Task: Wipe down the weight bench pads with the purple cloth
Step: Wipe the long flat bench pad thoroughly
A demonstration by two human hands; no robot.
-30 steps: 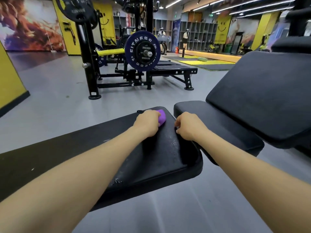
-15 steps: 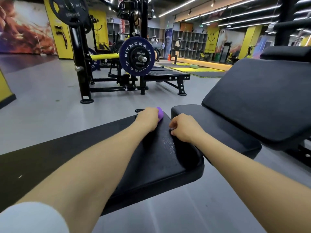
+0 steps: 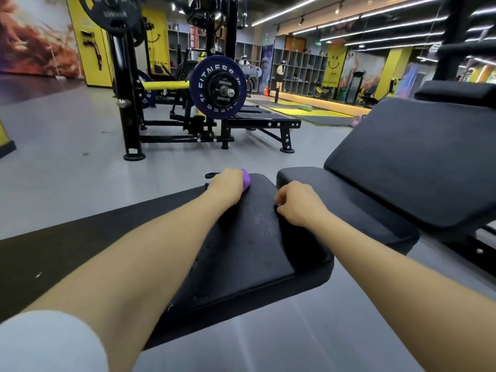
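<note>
A black flat bench pad (image 3: 257,253) stretches in front of me, with faint streaks on its surface. My left hand (image 3: 228,185) grips the purple cloth (image 3: 245,179) at the pad's far end; only a small bunched part of the cloth shows past my fingers. My right hand (image 3: 298,204) rests on the pad's right edge with its fingers curled over the side. To the right lie a second black seat pad (image 3: 349,200) and a large tilted back pad (image 3: 418,157).
A black rack with a blue weight plate (image 3: 218,87) and a low bench (image 3: 265,122) stands ahead on the grey floor (image 3: 67,162). Cubby shelves (image 3: 298,71) and yellow mats (image 3: 303,111) lie further back. A black machine frame (image 3: 461,44) rises at the far right.
My left hand has slid the cloth a little further toward the pad's far end. My right hand stays on the pad's right edge. My head has shifted, changing the view slightly.
</note>
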